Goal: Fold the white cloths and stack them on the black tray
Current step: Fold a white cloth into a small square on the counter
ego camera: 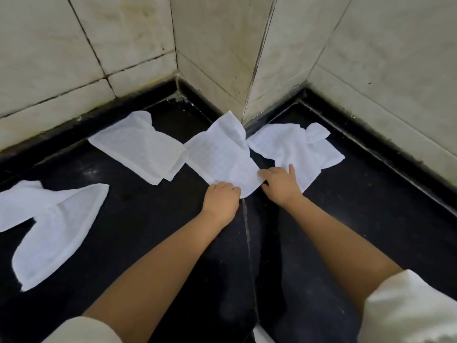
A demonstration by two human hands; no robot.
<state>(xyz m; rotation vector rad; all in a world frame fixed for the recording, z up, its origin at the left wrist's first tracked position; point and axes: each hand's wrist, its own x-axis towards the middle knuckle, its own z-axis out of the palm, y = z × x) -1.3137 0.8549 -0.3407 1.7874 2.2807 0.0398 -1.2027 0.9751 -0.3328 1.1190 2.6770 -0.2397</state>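
Note:
Several white cloths lie loose on a black stone counter [153, 233]. The middle cloth [222, 154] runs from the wall's corner toward me. My left hand [221, 201] grips its near edge with curled fingers. My right hand [280, 184] pinches the same cloth's near right corner, thumb on top, and partly rests over the right cloth [294, 147]. Another cloth [138, 147] lies to the left of the middle one, and a crumpled one [54, 226] sits at the far left. No black tray is in view.
Tiled walls [215, 45] rise behind the counter, and a jutting wall corner [247, 107] meets the middle cloth's far end. A seam [247, 231] runs down the counter between my forearms. White sleeves [410, 310] show at the bottom.

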